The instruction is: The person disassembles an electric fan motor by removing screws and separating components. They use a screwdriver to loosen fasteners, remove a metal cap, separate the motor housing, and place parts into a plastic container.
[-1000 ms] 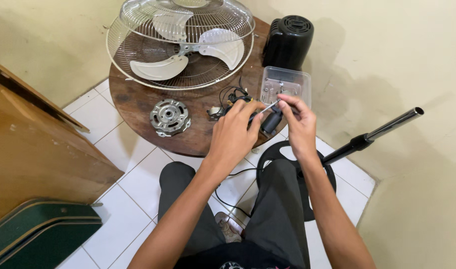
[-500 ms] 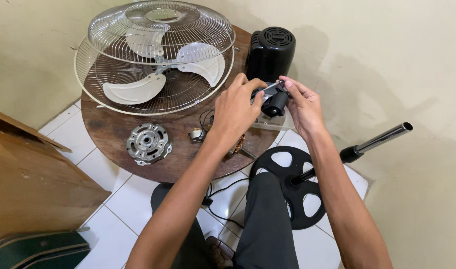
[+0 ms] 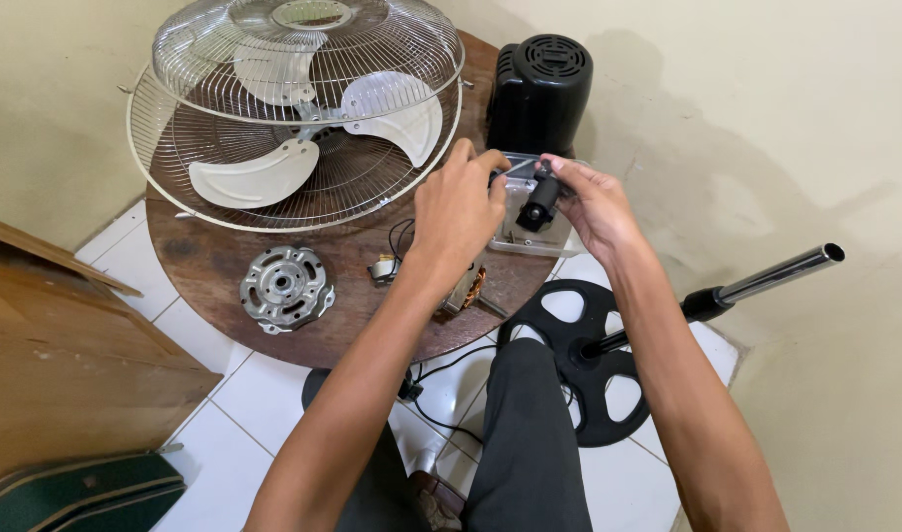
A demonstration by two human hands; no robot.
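Observation:
My left hand [image 3: 458, 210] and my right hand [image 3: 587, 198] meet above the round wooden table [image 3: 224, 264], both gripping a small black cylindrical fan part [image 3: 539, 204] with a thin metal shaft. Directly under them lies a clear plastic tray [image 3: 539, 234]. Wires [image 3: 403, 236] and a copper-wound motor piece [image 3: 466, 291] sit below my left wrist. A silver metal motor plate [image 3: 283, 287] rests to the left on the table.
A wire fan cage with white blades [image 3: 293, 108] fills the table's back. A black motor housing [image 3: 539, 89] stands by the wall. The black round fan base [image 3: 579, 355] with its chrome pole [image 3: 776, 273] lies on the white tiles. Wooden furniture [image 3: 57, 365] is at left.
Both hands rose from near the table's front edge to above the clear tray, carrying the black part. The view shifted slightly.

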